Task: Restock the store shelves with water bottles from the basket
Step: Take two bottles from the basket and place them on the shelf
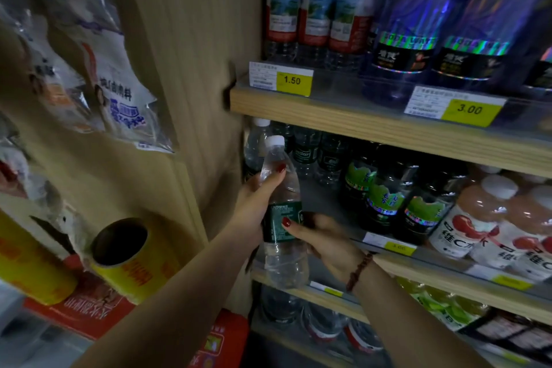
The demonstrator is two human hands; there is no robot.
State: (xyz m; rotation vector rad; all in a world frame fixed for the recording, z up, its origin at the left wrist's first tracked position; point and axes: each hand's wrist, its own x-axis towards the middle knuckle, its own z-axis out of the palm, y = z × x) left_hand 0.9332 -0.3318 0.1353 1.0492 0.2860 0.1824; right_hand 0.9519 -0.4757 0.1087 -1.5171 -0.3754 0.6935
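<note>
A clear water bottle [282,212] with a white cap and a dark green label is upright in front of the left end of the middle shelf [397,266]. My left hand [254,203] grips its upper body from the left, thumb on the shoulder. My right hand [322,239] wraps the label from the right, thumb across the front. Behind it, similar green-label water bottles [304,152] stand at the back of that shelf. The basket is out of view.
The top shelf [358,119] carries red-label water bottles [313,18] and dark blue bottles [418,48]. Green-label dark bottles [382,197] and pink juice bottles [493,218] fill the middle shelf's right. Lower bottles [322,323] sit beneath. Hanging bags [98,75] and yellow rolls [125,257] crowd the left side panel.
</note>
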